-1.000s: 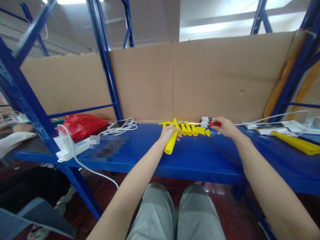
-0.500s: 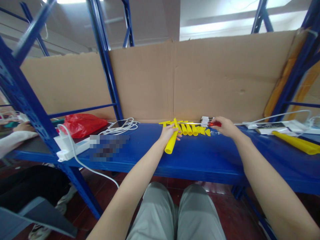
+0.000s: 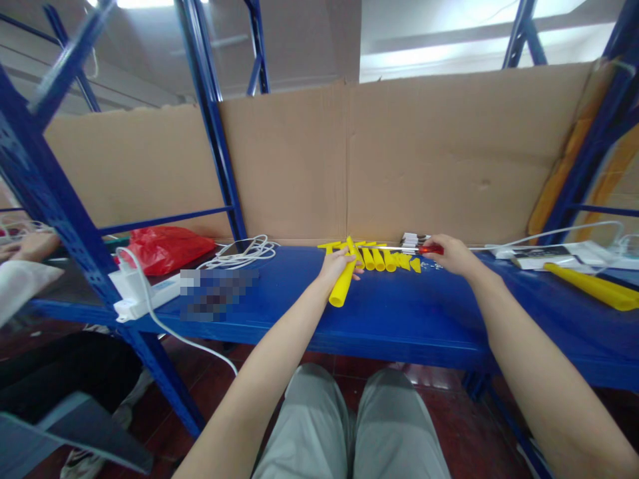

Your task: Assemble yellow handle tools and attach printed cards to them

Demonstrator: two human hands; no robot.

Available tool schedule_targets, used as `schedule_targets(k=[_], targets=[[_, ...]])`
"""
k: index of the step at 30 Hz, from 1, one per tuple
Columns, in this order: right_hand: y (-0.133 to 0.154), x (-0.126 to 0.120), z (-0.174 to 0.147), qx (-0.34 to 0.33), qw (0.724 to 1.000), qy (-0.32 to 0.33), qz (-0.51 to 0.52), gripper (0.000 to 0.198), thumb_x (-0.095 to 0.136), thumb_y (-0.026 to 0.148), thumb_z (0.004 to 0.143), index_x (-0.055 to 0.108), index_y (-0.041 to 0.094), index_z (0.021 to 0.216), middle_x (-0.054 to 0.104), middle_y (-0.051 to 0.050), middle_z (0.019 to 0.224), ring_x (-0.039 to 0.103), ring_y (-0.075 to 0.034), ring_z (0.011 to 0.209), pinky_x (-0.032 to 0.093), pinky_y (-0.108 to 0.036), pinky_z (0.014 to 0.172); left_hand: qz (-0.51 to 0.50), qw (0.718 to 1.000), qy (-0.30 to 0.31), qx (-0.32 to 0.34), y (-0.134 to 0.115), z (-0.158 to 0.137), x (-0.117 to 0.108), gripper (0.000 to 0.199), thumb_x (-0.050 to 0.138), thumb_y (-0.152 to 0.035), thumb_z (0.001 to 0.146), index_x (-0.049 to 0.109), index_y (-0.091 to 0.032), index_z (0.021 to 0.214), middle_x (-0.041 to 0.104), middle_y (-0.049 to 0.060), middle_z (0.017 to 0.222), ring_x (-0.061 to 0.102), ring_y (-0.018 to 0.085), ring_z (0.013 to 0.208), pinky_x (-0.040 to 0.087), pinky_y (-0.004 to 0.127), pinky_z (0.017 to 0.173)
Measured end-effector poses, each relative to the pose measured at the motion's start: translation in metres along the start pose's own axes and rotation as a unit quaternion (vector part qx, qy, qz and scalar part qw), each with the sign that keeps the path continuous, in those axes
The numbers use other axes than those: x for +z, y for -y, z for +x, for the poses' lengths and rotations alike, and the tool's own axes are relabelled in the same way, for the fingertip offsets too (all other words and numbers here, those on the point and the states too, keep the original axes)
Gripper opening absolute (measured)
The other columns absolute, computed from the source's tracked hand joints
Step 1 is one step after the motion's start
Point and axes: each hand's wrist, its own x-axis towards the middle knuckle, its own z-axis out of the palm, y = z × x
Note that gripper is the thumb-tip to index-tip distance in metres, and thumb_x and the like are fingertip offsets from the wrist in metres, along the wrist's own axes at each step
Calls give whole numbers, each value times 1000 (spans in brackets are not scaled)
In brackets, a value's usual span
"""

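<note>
My left hand (image 3: 338, 266) is closed around a yellow tube (image 3: 340, 290), its open lower end tilted toward me. In my right hand (image 3: 448, 253) is a screwdriver (image 3: 430, 250) with a red handle, held level. Its thin metal shaft runs left, toward the upper part of the tube; whether the tip touches it is too small to tell. Behind and between my hands lies a row of several more yellow tubes (image 3: 379, 261). Small flat yellow pieces (image 3: 415, 265) and tiny pale bits lie at the row's right end.
White-and-black items (image 3: 412, 237) stand behind the screwdriver. A longer yellow tube (image 3: 593, 287) lies at the right. To the left are a coiled white cable (image 3: 257, 250), a red plastic bag (image 3: 167, 249) and a white power strip (image 3: 142, 299). Another person's hand (image 3: 34, 246) shows far left.
My left hand and its tube have hardly moved. The screwdriver in my right hand has shifted very slightly right. At far left the other person's hand and sleeve have moved.
</note>
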Motion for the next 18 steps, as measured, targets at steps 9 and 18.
schedule_targets(k=[9,18], targets=[[0,1,1,-12,1000,-10,21,10,59,30,73,65,24,79,70,-7,87,64,-24,80,50,-36,73,11,1000,-8,-1,0,0,0,52,49,-5,85,47,-13,136,66,5,71,61,12,51,50,22,50],[-1,2,1,-16,1000,-9,16,10,59,28,73,64,24,79,70,-8,88,64,-24,80,50,-37,74,28,999,-21,0,-4,-9,5,51,47,-5,86,45,-10,137,67,7,74,58,11,48,48,22,48]])
